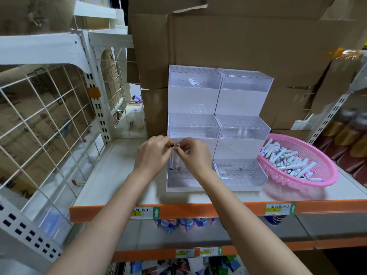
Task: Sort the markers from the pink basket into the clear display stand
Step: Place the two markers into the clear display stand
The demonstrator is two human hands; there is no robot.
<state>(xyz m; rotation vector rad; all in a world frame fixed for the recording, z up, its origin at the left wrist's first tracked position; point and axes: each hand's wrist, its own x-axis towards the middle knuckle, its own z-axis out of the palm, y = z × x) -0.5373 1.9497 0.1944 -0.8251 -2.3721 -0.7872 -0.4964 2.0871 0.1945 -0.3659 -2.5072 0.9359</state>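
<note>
Between the fingertips: one marker, white barrel with a dark top end, hanging upright. That makes sense, since the holes underneath take it end-on.
Grip: the left hand and the right hand meet at the marker's top, and the fingers of both are curled in and pinching it. It looks like a two-handed hold to steady the aim, though which hand carries the load is hard to say.
Straight below the fingers: the lowest step of the clear display stand, on its left half. The marker's lower end is right at the perforated top there, but whether it is already in a hole I cannot tell.
Beyond the fingers: the stand's middle and upper steps rise away in tiers, so every row can be reached and read. A few markers already stand in the right half.
Right of the fingers, well apart: the pink basket sits against the stand's right side with the loose markers heaped inside, an easy reach for the right hand.
Progress: early going, I'd judge, with a full basket and a mostly bare stand.
Under it all: the shelf, with cardboard boxes stacked behind the stand.
</note>
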